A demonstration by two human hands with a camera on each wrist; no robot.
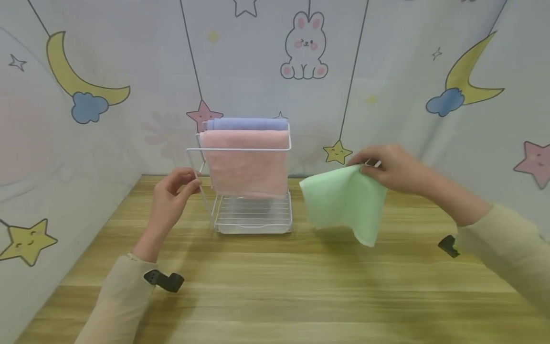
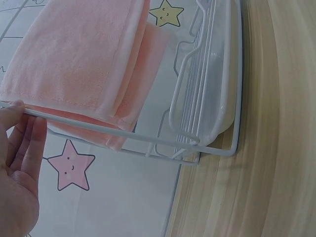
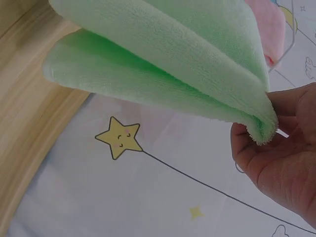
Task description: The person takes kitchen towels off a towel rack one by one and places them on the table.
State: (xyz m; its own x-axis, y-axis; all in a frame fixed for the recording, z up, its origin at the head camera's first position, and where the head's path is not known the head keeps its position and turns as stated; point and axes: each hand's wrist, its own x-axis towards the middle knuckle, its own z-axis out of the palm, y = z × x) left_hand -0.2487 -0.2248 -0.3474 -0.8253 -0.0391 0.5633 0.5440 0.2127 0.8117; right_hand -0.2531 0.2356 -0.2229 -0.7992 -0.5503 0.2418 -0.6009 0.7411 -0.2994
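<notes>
A white wire rack [image 1: 253, 225] stands on the wooden table with a pink towel [image 1: 247, 167] draped over its front upper bar. Behind that hangs a blue towel [image 1: 249, 124]. My left hand [image 1: 169, 200] pinches the rack's left side wire between thumb and fingers; the left wrist view shows that hand [image 2: 22, 163] at the thin white bar beside the pink cloth. To the right of the rack, my right hand [image 1: 388, 167] holds a light green towel [image 1: 343, 200] by its upper corner. The green towel [image 3: 197, 64] hangs in loose folds above the table.
A shallow translucent tray [image 2: 224, 94] sits at the base of the rack under several wires. Pale curtain-like walls with cartoon moons, stars and a rabbit [image 1: 305, 48] stand behind and at both sides. Wooden tabletop [image 1: 275, 291] stretches in front of the rack.
</notes>
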